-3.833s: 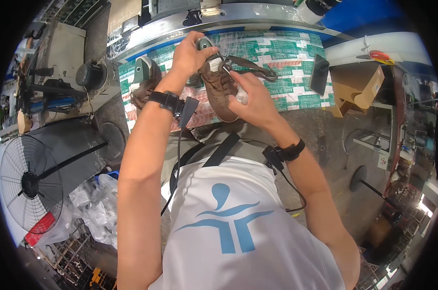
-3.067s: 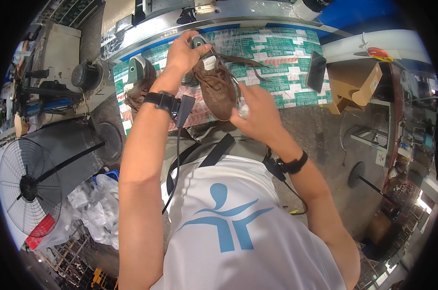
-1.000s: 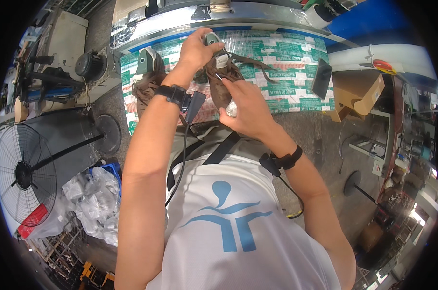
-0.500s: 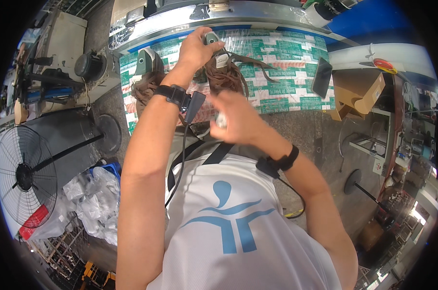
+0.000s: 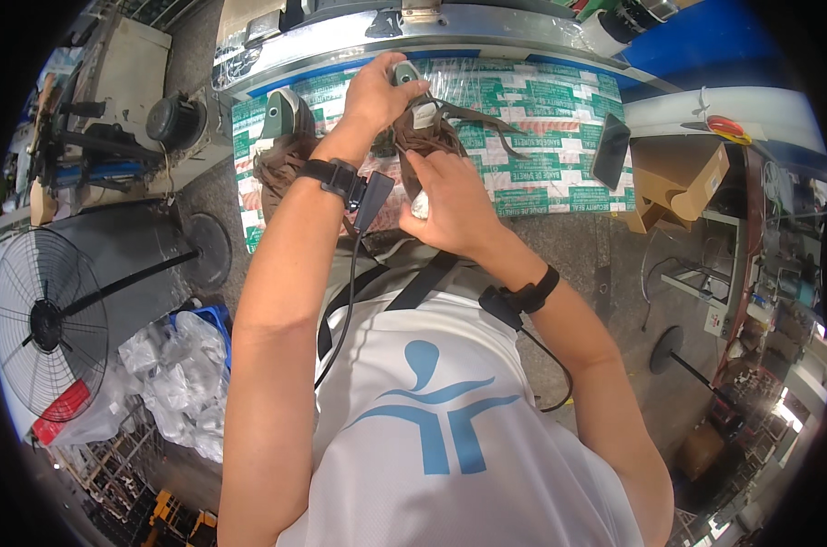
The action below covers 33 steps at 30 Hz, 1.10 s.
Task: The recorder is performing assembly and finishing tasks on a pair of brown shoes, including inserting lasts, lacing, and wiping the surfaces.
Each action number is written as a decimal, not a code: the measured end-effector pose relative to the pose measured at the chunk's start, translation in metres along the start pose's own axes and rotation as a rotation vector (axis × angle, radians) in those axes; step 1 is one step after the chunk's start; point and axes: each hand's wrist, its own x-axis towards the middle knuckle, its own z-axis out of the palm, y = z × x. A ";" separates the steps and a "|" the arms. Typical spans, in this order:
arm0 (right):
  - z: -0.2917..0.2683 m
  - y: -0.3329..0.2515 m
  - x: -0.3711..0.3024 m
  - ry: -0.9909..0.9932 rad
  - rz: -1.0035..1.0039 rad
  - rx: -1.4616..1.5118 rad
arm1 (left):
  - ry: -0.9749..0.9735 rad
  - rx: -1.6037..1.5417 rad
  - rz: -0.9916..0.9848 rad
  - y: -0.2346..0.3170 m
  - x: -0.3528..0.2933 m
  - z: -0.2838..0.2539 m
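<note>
A shoe (image 5: 429, 135) with brown lace-like strips, a grey-green far end and a whitish near tip lies lengthwise before me on a green-and-white taped surface (image 5: 546, 114). My left hand (image 5: 374, 96) is closed round its far end, thumb on the right side. Over the near end, my right hand (image 5: 454, 196) grips it, with the whitish tip showing between thumb and fingers. Left of it rests a similar shoe (image 5: 281, 123), partly behind my left forearm. Loose brown strips trail off to the right of the held one.
A black phone (image 5: 611, 150) lies at the surface's right end, beside an open cardboard box (image 5: 678, 182). A metal rail (image 5: 341, 41) runs along the far edge. To the left stand a fan (image 5: 47, 324) and a pile of clear plastic bags (image 5: 181, 378).
My right hand was blurred and in motion over the near end; now it has settled onto the shoe. My left hand keeps its hold on the far end.
</note>
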 end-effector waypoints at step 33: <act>-0.040 0.015 -0.002 -0.143 0.174 0.275 | -0.028 -0.085 -0.045 0.001 0.000 0.000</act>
